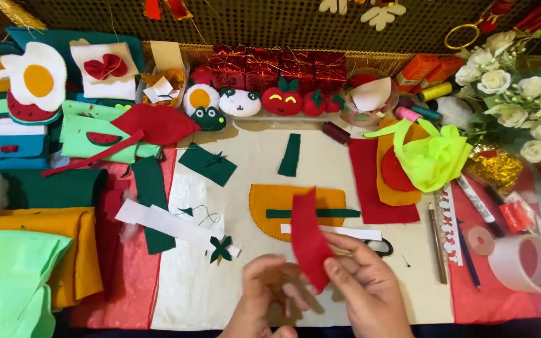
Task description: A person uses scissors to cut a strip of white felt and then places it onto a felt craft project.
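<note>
I see the red felt strip [309, 241] pinched upright in my right hand [364, 288] over the table [233, 294], just above the yellow half-round felt [270, 200], my left hand [264, 288] blurred, its fingers unreadable; that light pinch could let it slip.

A half-round felt pouch [270, 209] lies mid-bench [220, 294], the marker for all else. Nearer than it, two hands meet: the right hand [370, 291] pinches a felt piece [308, 241] that overlaps the pouch, with the left hand [270, 288] beside it. Scissors [380, 246] lie just right of the pouch, a pencil [436, 241] farther right. Behind the pouch stands a row of stuffed felt toys [242, 101]; folded felt stacks [51, 250] lie to its left.
</note>
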